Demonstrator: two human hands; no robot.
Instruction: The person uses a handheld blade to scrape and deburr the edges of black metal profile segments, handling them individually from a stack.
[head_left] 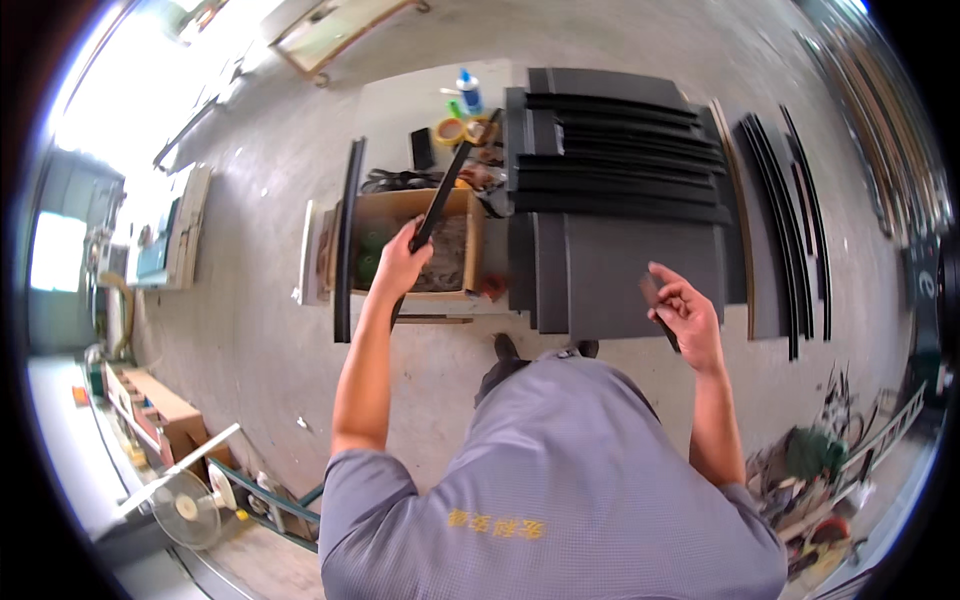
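My left hand (403, 262) is closed round a long, narrow black strip (441, 198), held at a slant over an open cardboard box (474, 245). Loose bits lie inside the box, too small to name. On the right, my right hand (687, 318) pinches a small flat dark piece (651, 291) with a brownish end. Its exact kind does not show. That hand is above a stack of dark grey panels (620, 262). Several long black profiles (620, 145) lie across the far part of the stack.
Beyond the box sit a blue-and-white bottle (469, 92), yellow tape rolls (450, 131) and a black phone-like slab (421, 149). One black bar (348, 240) lies along the left edge. More black bars (778, 220) rest at the right. A fan (188, 508) stands lower left.
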